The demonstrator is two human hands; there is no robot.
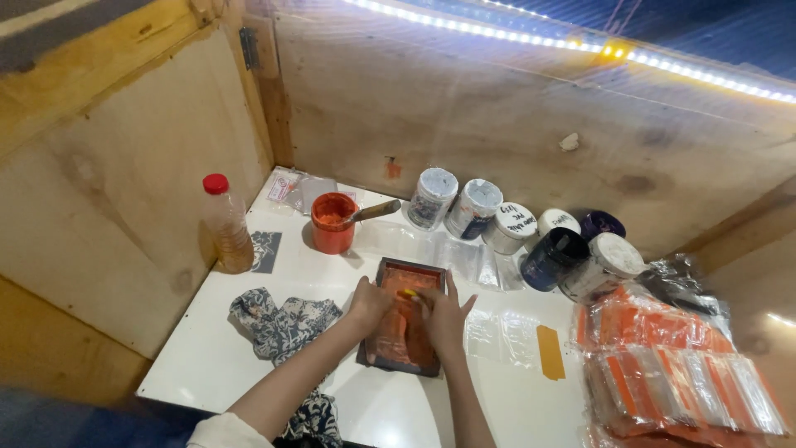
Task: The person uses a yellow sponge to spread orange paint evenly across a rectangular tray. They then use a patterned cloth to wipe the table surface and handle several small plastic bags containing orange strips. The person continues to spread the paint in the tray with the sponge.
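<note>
Pressing on the orange-smeared framed screen [404,319]: left hand [369,303] curled at its near-left side, right hand [442,318] spread flat, fingers open, atop it.

The tabletop [249,348] is white. The small frame [402,319] has a dark border and an orange-smeared middle. The open pot [333,222] is orange inside and out. The bottle [227,224] is clear, with amber liquid and a red cap. The cloth [282,325] is dark blue with a white leafy print. The jars [531,236] are dark blue or white with white lids. The packets [680,365] are orange under clear wrap. A yellow-orange strip [550,352] lies beside them.
</note>
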